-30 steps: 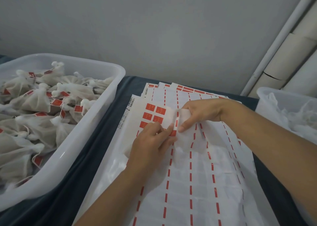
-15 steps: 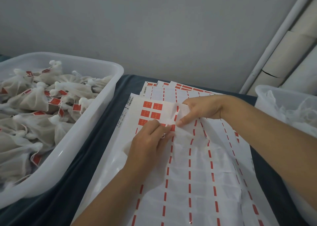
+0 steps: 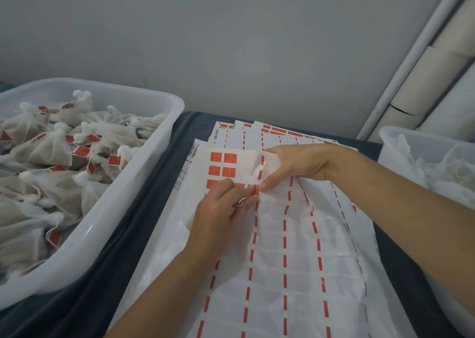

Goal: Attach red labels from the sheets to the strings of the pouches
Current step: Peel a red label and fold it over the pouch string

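From the head view, both hands meet over the top label sheet (image 3: 288, 260), which lies on a stack of sheets on the dark tabletop (image 3: 144, 209). The left hand (image 3: 221, 209) has thumb and forefinger curled together, pinching a red label (image 3: 255, 190) at its fingertips; something small and pale sits under its fingers, possibly a string, though I cannot tell. The right hand (image 3: 295, 165) has its fingers bent onto a lifted fold of the sheet, pressing and gripping it just beside the label.

The step in hand looks like peeling a label free of its backing. Next, the label would need to come away cleanly and be folded round a pouch string.

Left of the left hand, a white tub (image 3: 128, 209) holds labelled pouches (image 3: 51, 152). Right of the right hand, another tub (image 3: 401, 142) holds white material.

A barcode and small print (image 3: 191, 155) run along the sheet edge beyond the left hand, too small to read. The remaining labels (image 3: 223, 164) bear faint marks, illegible.
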A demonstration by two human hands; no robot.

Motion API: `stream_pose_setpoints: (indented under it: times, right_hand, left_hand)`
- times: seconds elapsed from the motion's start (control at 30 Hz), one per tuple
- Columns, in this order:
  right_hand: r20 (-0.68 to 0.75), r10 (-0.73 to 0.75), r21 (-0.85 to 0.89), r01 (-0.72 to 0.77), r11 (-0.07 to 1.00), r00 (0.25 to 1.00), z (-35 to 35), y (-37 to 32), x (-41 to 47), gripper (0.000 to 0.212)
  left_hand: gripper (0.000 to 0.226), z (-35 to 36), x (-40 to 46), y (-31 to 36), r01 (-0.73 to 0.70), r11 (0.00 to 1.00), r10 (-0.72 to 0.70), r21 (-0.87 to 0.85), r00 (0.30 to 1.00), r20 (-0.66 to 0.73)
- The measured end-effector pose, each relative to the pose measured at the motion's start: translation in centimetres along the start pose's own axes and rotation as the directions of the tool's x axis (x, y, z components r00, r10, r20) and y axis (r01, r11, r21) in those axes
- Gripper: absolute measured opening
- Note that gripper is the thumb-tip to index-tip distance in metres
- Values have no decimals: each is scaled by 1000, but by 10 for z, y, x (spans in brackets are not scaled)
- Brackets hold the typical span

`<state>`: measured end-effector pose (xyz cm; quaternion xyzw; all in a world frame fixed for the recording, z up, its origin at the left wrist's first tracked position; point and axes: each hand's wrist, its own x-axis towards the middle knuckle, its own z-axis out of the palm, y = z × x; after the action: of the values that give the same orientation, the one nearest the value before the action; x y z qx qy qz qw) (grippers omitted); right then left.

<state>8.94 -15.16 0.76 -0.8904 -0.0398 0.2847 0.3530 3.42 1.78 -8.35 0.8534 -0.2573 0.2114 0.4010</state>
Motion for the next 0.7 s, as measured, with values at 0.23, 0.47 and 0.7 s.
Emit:
stream_pose_setpoints:
  times: [0.23,0.47,0.7]
  right_hand:
    - [-38,5,52,-3,999,999,6,-1,4,53]
    - [-35,-20,50,22,998,999,3,3,1,50]
    - [-74,66,-15,-68,998,995,1,8,4,52]
  left_hand:
    - [21,2,1,1,139,984,-142,-107,990,-24]
    - [19,4,1,4,162,979,-172,-121,982,-73]
    - [17,-1,4,7,201,952,-261,-230,926,-274]
